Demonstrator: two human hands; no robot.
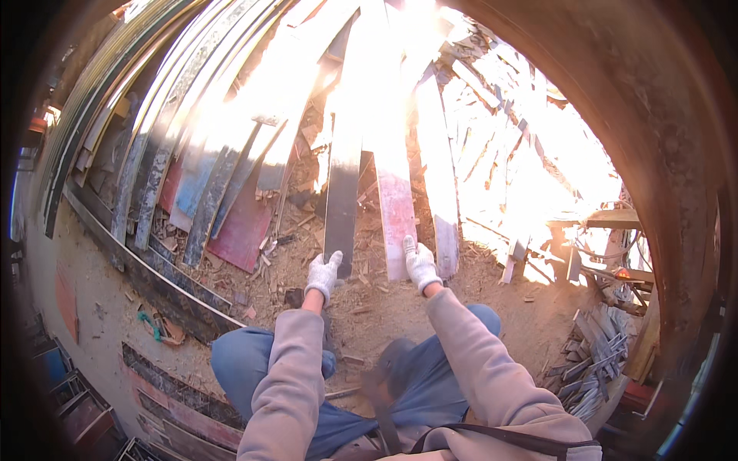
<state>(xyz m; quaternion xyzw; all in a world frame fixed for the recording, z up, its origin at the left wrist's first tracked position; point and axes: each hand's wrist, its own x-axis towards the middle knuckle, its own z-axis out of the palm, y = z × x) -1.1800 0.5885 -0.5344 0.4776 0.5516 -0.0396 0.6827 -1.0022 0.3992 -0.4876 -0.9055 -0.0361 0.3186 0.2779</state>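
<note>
No package, label, sign or screen showed anywhere in the yard from where I stood.

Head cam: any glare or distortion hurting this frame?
Head view: sun glare washes out the upper ends of the planks and the scrap pile at right; fisheye bends the boards at left; dark rim all round; both gloved hands, left and right, stay clear.

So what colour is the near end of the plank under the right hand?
Faded pinkish red with whitish wear, on the plank by the right hand; head view.
</note>
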